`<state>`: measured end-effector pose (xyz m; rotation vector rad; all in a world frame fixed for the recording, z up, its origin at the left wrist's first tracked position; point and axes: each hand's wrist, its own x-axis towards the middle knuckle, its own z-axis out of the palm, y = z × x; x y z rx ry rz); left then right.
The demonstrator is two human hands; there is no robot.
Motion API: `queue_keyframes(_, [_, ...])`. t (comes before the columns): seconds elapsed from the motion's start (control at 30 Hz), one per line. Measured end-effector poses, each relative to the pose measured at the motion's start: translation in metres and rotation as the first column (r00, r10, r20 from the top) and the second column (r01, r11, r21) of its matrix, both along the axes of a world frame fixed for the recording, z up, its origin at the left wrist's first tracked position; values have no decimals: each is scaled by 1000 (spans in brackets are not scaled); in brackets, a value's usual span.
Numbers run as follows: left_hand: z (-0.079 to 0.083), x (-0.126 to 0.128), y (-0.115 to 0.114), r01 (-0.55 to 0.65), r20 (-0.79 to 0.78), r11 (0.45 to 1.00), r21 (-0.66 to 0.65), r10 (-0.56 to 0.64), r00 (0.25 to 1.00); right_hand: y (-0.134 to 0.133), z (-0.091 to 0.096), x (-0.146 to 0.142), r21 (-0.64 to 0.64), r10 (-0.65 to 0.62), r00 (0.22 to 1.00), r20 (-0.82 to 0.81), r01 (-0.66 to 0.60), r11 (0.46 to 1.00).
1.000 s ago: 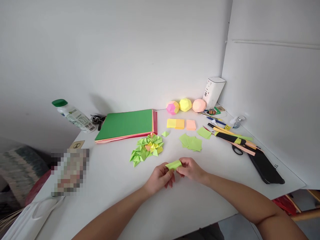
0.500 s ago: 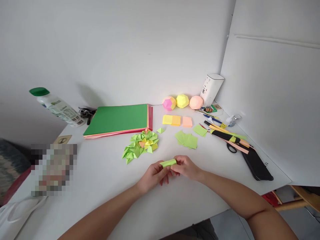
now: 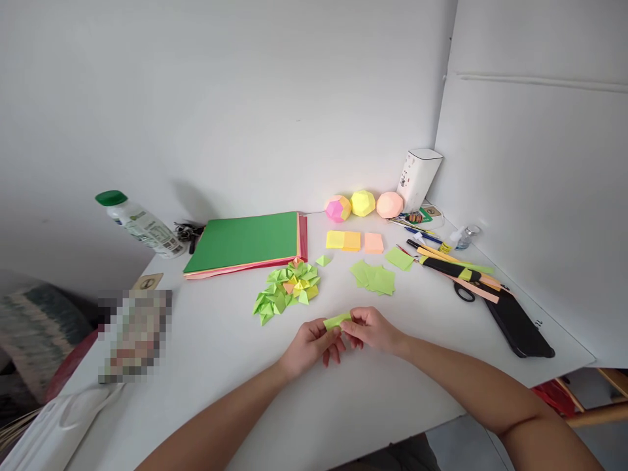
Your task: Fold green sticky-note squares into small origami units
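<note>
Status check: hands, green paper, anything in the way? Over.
Left hand and right hand: both pinching green paper. Narrow strip showing between them. Pile of folded pieces beyond, touching neither hand.

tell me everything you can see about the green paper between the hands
The green paper is a small, thin, lime-green piece with a matte look, showing as a narrow strip, apparently folded. It slants slightly, its right end a little farther from the person. The left hand grips its left end and the right hand its right, both over the white table. Fingers cover parts of it, so its full outline and creases cannot be made out.
</note>
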<state>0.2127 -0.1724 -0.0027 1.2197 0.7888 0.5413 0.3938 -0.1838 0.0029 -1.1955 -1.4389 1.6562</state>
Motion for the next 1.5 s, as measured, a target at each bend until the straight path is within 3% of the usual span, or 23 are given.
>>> queue_keyframes(0.23, [1,-1,1,6,-8,1000,-18,-6,1000,0,3,0,6,69,997,28,-69,998])
queue_keyframes(0.37, [1,0,0,-13,-8,1000,-27,13,1000,1,3,2,-10,16,999,44,-16,1000])
queue_keyframes(0.77, [3,-3,1,-28,18,997,-67,29,999,13,-3,10,-197,-50,977,-207,8,980])
queue_keyframes(0.93, [2,-4,2,-17,-4,997,-73,17,1000,11,-2,10,-141,-66,960,-271,28,990])
queue_keyframes(1.07, [2,-4,2,-12,-2,998,-69,12,1000,3,3,5,-38,53,984,-172,-60,998])
queue_keyframes(1.17, [2,-2,2,-37,-9,997,-67,36,999,0,4,2,12,20,997,-75,-19,1000])
queue_keyframes(1.27, [1,0,1,-112,35,992,-59,114,993,1,3,2,34,4,1000,28,-5,999])
queue_keyframes(1.4, [-1,1,0,-239,80,970,-31,241,967,0,4,3,81,95,983,155,-109,991])
queue_keyframes(1.5, [2,1,-1,-178,90,982,60,172,981,-2,4,2,126,133,973,190,-159,979])
